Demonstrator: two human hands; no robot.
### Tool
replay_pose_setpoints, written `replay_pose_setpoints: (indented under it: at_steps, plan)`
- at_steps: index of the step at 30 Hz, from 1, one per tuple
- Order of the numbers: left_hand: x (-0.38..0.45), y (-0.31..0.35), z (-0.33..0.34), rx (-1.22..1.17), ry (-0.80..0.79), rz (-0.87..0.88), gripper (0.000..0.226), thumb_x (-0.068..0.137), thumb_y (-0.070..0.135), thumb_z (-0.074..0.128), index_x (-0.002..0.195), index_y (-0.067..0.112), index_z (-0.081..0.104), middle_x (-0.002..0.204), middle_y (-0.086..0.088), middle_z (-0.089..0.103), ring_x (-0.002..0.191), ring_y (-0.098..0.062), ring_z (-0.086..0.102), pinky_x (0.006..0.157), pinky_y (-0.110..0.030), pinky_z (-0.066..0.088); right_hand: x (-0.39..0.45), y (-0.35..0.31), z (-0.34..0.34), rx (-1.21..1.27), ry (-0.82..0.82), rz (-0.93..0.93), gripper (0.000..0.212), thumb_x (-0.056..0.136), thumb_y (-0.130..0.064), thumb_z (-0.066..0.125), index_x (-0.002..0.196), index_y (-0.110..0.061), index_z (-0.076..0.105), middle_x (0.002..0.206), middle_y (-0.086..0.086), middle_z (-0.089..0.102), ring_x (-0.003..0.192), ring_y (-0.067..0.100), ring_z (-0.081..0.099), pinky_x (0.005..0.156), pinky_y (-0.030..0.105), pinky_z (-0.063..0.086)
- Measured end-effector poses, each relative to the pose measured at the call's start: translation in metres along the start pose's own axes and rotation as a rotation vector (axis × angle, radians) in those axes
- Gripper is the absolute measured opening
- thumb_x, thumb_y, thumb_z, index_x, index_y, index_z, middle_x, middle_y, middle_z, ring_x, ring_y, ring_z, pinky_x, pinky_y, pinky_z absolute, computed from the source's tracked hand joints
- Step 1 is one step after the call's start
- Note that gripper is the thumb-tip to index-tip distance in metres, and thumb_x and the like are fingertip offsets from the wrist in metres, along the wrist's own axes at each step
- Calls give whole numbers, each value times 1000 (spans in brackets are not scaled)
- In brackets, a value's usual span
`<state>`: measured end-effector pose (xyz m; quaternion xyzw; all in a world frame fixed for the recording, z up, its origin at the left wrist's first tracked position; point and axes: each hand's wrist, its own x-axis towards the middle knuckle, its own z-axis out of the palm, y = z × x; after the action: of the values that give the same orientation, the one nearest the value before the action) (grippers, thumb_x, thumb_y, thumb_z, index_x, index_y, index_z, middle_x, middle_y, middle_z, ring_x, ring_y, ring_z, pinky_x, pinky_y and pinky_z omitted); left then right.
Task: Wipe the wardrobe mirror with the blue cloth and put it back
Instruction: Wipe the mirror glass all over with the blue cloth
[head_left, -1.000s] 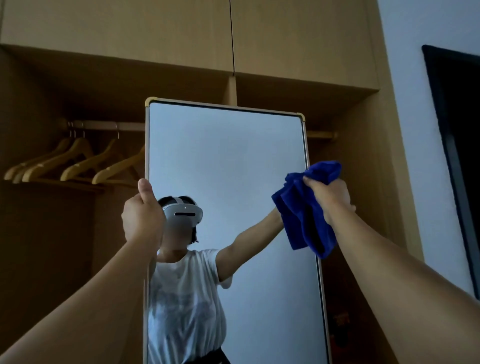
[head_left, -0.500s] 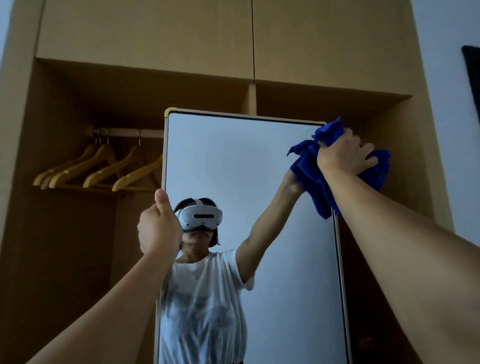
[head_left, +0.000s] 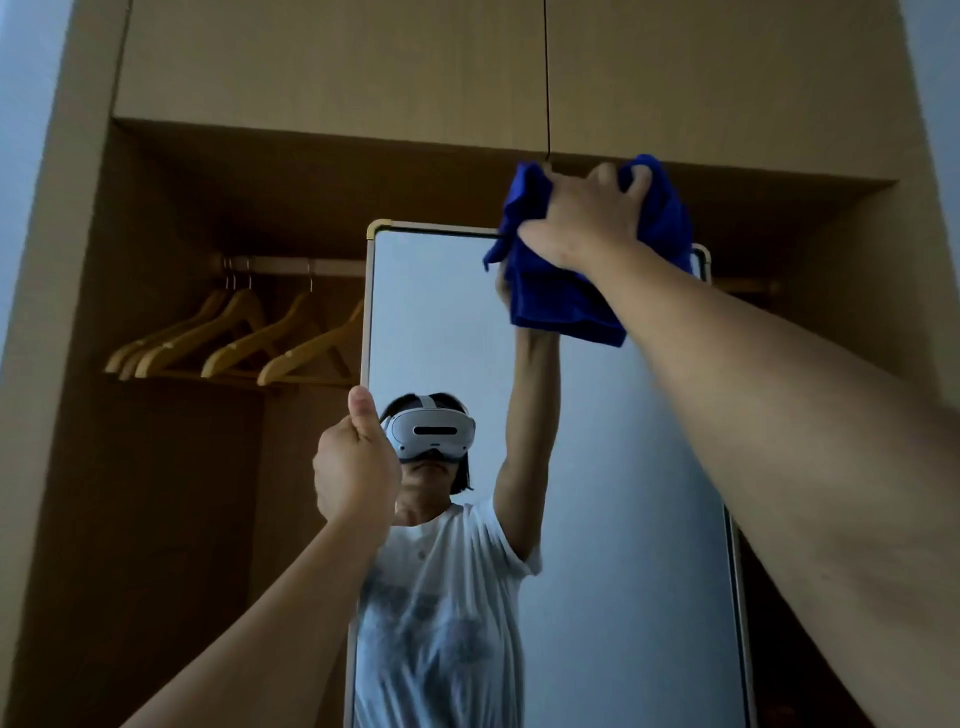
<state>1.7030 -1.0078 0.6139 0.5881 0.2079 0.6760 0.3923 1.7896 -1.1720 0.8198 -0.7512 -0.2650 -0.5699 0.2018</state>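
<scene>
The tall wardrobe mirror (head_left: 623, 467) stands upright in a pale gold frame inside the open wardrobe. My right hand (head_left: 587, 218) grips the bunched blue cloth (head_left: 561, 306) and holds it against the mirror's top edge, right of the middle. The cloth hangs over the upper glass and hides part of the top frame. My left hand (head_left: 356, 462) is curled round the mirror's left frame edge at mid height, thumb pointing up. The glass reflects a person in a white shirt with a headset.
Several wooden hangers (head_left: 234, 343) hang from a rail (head_left: 291, 266) to the left of the mirror. Closed upper cabinet doors (head_left: 337, 67) sit above the opening. The wardrobe's side panel (head_left: 893, 286) rises on the right.
My right hand has carried the cloth up the mirror's right side to the top edge and then leftward along it. My left hand has kept its hold on the left frame.
</scene>
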Motion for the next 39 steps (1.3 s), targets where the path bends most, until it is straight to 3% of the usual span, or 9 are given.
replay_pose_setpoints:
  at_steps: [3, 8, 13, 16, 19, 24, 29, 36, 39]
  plan:
    - [1, -2, 2, -13, 0, 9, 61, 91, 62, 21, 57, 17, 43, 61, -6, 51, 64, -30, 53, 65, -38, 45, 10, -23, 0, 63, -86, -85, 55, 77, -53, 48, 120, -18, 47, 123, 11, 54, 127, 33, 38, 107, 58, 10]
    - [3, -4, 3, -30, 3, -15, 63, 91, 64, 22, 59, 15, 46, 61, -8, 55, 66, -32, 57, 66, -40, 48, 15, 7, 0, 187, -170, -32, 84, 73, -64, 58, 137, -15, 36, 137, 14, 44, 128, 37, 36, 103, 51, 26]
    - [5, -7, 6, -45, -6, -9, 62, 89, 65, 23, 56, 17, 42, 58, -6, 52, 59, -28, 53, 61, -38, 44, 28, 26, 2, 121, -330, 90, 83, 67, -81, 49, 128, -25, 50, 130, 9, 52, 126, 38, 39, 105, 55, 15]
    - [6, -11, 9, -43, -16, -3, 63, 89, 65, 23, 56, 15, 42, 55, -6, 50, 56, -27, 52, 59, -36, 43, 36, 14, 5, 94, -310, 48, 76, 69, -79, 43, 118, -22, 55, 117, 8, 58, 116, 36, 47, 107, 61, 7]
    - [8, -12, 11, -40, -10, -7, 62, 89, 64, 22, 56, 16, 42, 56, -5, 50, 57, -26, 51, 59, -35, 41, 38, 3, 7, 53, -281, -6, 74, 72, -80, 38, 111, -19, 55, 112, 8, 56, 111, 34, 50, 106, 59, 11]
    - [7, -12, 13, 3, 3, 13, 61, 90, 63, 19, 58, 17, 43, 58, -7, 52, 57, -25, 51, 54, -30, 37, 32, -40, 15, 106, -195, -154, 68, 72, -82, 37, 101, -23, 54, 116, 5, 58, 121, 34, 45, 105, 55, 16]
    - [5, -11, 13, 26, -1, 14, 65, 87, 65, 18, 60, 13, 46, 57, -6, 53, 53, -21, 49, 52, -30, 36, 37, -103, 15, 220, -204, -246, 59, 73, -80, 42, 91, -24, 50, 82, -5, 51, 91, 24, 47, 102, 55, 18]
    - [6, -14, 11, -13, -21, 25, 61, 85, 67, 20, 55, 18, 42, 51, -1, 46, 48, -18, 44, 52, -31, 36, 43, -97, 17, 276, -222, -288, 63, 73, -78, 48, 104, -24, 56, 95, -4, 54, 88, 22, 45, 97, 51, 24]
    - [6, -16, 12, -53, -41, 15, 61, 82, 71, 21, 55, 21, 44, 51, -6, 50, 51, -25, 50, 55, -38, 43, 40, -69, 19, 275, -199, -278, 62, 74, -78, 47, 107, -26, 57, 96, -5, 55, 88, 21, 46, 97, 50, 26]
